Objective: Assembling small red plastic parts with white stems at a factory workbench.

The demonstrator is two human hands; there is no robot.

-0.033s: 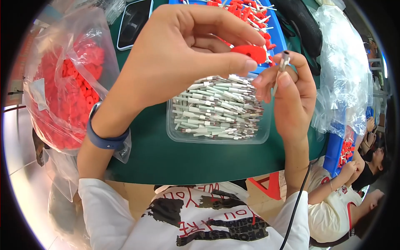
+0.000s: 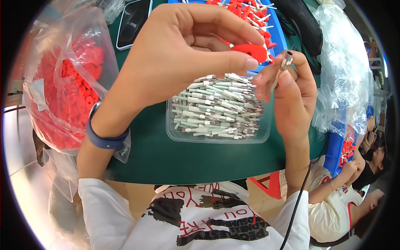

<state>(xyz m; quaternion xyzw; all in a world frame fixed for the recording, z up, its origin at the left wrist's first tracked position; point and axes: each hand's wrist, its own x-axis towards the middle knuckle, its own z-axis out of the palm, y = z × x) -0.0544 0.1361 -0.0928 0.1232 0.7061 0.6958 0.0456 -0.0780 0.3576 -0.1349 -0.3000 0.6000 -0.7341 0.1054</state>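
Tabletop (image 2: pixel 200 164): clear box (image 2: pixel 218 141) of metal-tipped white parts, blue tray (image 2: pixel 281 33) of red-headed sticks behind it. Bag of red pieces (image 2: pixel 75 79) and phone (image 2: pixel 135 25) left, clear plastic bags (image 2: pixel 343 71) right. Left hand (image 2: pixel 166 62) blocks view of the box's far-left corner and part of the tray. It pinches a red piece (image 2: pixel 252 53), long axis roughly left-right. Right hand (image 2: pixel 295 93) pinches a metal-tipped part (image 2: pixel 286 61), near the red piece but apart; axis slants, metal end up and right. Red and black lettering on white shirt (image 2: pixel 166 233).
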